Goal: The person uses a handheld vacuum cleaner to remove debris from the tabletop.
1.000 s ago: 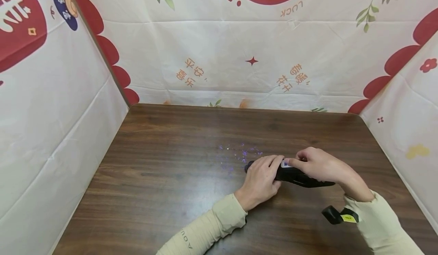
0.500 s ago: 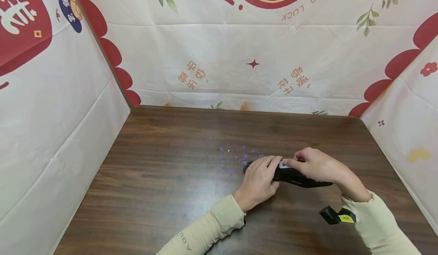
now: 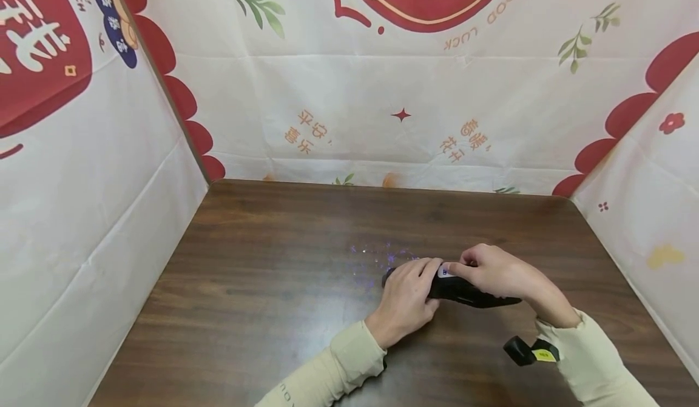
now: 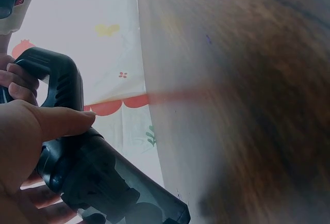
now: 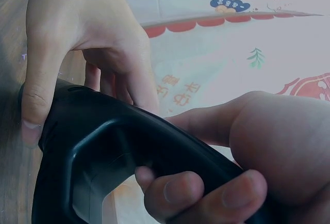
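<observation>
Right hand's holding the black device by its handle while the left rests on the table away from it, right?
No, the left hand grips the black device too, as the left wrist view shows; the right hand does hold it by the handle.

Head view: from above the near side, facing forward and down, far enough off to take in most of the counter (image 3: 246, 273) and the printed cloth (image 3: 355, 85) behind. Left wrist view: close up, low over the counter, turned sideways, facing right. Right wrist view: close up, facing the cloth's far left corner. All three share the black tool (image 3: 461, 292).
</observation>
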Tool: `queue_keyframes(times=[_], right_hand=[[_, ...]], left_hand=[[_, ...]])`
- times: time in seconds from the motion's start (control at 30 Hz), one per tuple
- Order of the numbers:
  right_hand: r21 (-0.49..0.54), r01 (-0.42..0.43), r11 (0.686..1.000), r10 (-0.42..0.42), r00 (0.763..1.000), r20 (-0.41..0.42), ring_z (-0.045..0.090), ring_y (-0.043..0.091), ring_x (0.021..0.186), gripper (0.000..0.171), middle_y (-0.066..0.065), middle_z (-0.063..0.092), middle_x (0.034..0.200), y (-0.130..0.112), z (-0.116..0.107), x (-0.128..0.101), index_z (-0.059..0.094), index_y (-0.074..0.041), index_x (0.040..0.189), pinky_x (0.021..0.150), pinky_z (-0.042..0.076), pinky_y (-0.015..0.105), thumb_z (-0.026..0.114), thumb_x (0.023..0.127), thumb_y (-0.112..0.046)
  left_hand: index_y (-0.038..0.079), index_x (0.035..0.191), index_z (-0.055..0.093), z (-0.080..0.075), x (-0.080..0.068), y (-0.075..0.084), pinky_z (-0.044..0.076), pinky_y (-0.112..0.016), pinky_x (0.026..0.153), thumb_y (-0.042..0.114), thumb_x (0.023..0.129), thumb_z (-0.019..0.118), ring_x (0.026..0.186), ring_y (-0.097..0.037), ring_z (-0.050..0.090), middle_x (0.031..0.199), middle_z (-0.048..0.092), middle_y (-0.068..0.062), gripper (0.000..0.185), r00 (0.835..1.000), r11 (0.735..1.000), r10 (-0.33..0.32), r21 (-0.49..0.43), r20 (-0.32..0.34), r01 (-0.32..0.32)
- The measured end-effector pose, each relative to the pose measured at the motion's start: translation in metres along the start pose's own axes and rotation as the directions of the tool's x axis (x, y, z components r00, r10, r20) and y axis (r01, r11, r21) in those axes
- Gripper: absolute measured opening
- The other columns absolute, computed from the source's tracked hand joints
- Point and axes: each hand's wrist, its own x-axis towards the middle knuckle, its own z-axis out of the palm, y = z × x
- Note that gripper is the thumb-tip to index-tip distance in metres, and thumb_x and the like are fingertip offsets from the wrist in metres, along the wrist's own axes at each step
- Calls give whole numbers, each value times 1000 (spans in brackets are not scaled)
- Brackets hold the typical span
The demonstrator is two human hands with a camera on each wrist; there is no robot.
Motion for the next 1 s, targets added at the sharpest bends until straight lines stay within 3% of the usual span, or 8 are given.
queue_keyframes(times=[0.4,1.0], right_hand=[[5,16,1000,-16,1000,8,44,9,49,43,-6,44,54,-4,8,2,59,-10,67,45,36,23,57,99,-38],[15,16,1000,-17,999,27,43,9,47,42,-6,44,54,-10,8,3,58,-8,68,44,36,23,56,100,-36]], left_hand=[[12,128,58,-1,-11,-2,51,-25,97,27,69,86,108,-12,65,117,66,2,68,999,1000,-10,-6,-31,10],[12,129,57,-5,-14,-6,53,-28,94,31,71,85,109,-14,65,119,66,0,67,1000,1000,-7,28,-24,7]])
